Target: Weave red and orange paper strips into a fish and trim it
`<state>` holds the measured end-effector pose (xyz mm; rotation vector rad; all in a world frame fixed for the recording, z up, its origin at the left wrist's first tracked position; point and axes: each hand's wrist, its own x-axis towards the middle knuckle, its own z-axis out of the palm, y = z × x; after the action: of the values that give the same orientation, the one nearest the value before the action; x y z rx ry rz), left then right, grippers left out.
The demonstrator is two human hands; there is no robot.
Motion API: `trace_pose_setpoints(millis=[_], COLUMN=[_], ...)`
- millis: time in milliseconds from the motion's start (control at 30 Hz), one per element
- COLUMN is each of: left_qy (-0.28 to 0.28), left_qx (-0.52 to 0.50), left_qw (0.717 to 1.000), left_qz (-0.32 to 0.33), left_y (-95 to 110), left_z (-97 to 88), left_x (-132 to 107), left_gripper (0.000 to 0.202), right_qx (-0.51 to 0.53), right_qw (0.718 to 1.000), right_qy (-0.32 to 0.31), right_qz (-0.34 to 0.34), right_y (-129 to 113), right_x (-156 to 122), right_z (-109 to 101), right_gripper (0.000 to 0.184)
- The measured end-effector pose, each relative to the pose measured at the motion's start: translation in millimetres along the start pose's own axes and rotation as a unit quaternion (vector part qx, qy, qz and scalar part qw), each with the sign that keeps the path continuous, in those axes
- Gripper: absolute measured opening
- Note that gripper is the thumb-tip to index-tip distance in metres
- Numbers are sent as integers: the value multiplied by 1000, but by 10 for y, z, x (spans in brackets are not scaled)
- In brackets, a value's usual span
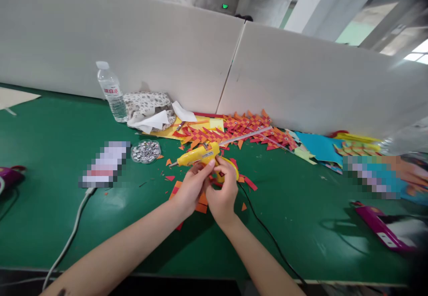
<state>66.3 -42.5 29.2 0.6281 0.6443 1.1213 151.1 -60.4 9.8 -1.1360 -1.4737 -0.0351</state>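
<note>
Glue gun (199,155), yellow: handle clasped in closed right hand (223,194), barrel pinched by half-curled left hand (190,188), apparently steadying nozzle low over orange paper scraps (201,207).

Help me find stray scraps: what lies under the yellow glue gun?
Under the glue gun lie orange and red paper scraps on the green table. The left hand and right hand, pressed together in front, hide the gun's handle and anything between them.
</note>
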Motion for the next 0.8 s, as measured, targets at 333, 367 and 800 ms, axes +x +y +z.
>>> trace_pose_setpoints(millis=[333,367,800], left_qy=[2,1,-41], left_qx=[148,161,181], left_qw=[989,987,983], left_qz=[27,21,0], left_y=[18,12,-82], left_z=[-81,-81,-89], left_x=[17,15,-40], left_gripper=[40,41,41], right_qx=[308,333,382], right_qw=[912,899,841], right_qy=[67,61,114], right_qz=[263,280,365], right_y=[82,109,209], right_x=[225,276,298], right_z=[-168,-200,-232], right_gripper=[32,33,27])
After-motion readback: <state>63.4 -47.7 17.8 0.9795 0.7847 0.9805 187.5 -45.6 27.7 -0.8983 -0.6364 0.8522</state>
